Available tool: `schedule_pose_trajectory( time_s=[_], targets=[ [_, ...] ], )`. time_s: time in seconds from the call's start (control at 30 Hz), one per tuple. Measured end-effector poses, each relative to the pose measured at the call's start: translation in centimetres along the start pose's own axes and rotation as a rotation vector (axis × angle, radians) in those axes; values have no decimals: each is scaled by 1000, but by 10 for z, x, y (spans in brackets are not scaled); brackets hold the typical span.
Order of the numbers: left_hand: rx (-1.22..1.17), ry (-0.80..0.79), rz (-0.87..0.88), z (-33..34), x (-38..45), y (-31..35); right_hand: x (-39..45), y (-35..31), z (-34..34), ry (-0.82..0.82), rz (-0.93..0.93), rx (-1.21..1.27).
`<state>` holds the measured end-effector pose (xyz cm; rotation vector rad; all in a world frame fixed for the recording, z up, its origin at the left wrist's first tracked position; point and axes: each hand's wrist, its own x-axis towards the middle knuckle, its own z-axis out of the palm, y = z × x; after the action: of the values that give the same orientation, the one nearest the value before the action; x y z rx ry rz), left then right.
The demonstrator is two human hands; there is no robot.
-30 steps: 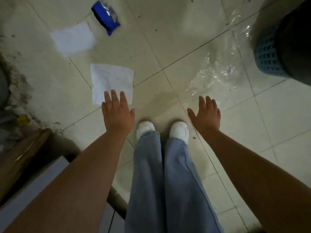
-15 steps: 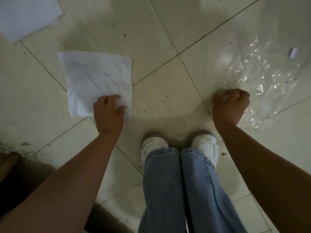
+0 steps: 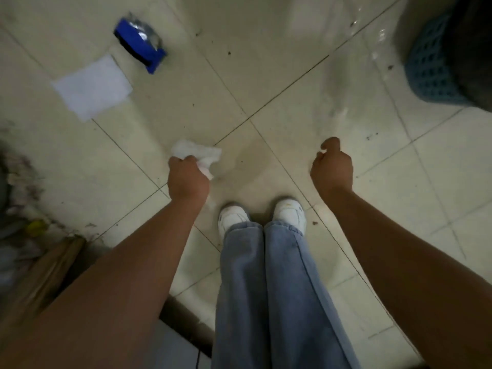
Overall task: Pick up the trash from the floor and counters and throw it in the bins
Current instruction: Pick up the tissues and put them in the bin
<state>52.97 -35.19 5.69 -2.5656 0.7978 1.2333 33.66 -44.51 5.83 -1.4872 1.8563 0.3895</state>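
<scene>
My left hand [image 3: 187, 179] is closed around a crumpled white tissue [image 3: 198, 153], held above the tiled floor in front of my shoes. To the right, my right hand [image 3: 331, 166] is clenched on the near end of a clear plastic sheet [image 3: 338, 97]. The sheet trails away, blurred, toward the upper right. A flat white paper [image 3: 91, 87] lies on the floor at the upper left, with a blue wrapper [image 3: 139, 43] just beyond it. A blue lattice bin [image 3: 431, 67] stands at the far right.
A dark bag or container [image 3: 471, 49] sits against the blue bin. Dirt, a yellow scrap [image 3: 36, 226] and brown cardboard [image 3: 53, 265] crowd the left edge. My white shoes [image 3: 288, 211] and jeans fill the lower centre.
Both hands have risen from the floor. The left took the flat tissue and crumpled it. The right pulled the plastic sheet up. The view has lifted, and the bin and blue wrapper are back in sight.
</scene>
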Motion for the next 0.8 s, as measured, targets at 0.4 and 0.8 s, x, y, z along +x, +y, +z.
schedule_pose_trajectory(
  time_s=[0.4, 0.8],
  targets=[
    [-225, -44, 579, -185, -225, 224, -158, 14, -325, 274, -10, 401],
    [-131, -200, 518, -171, -267, 467, -53, 94, -502, 78, 318, 209]
  ],
)
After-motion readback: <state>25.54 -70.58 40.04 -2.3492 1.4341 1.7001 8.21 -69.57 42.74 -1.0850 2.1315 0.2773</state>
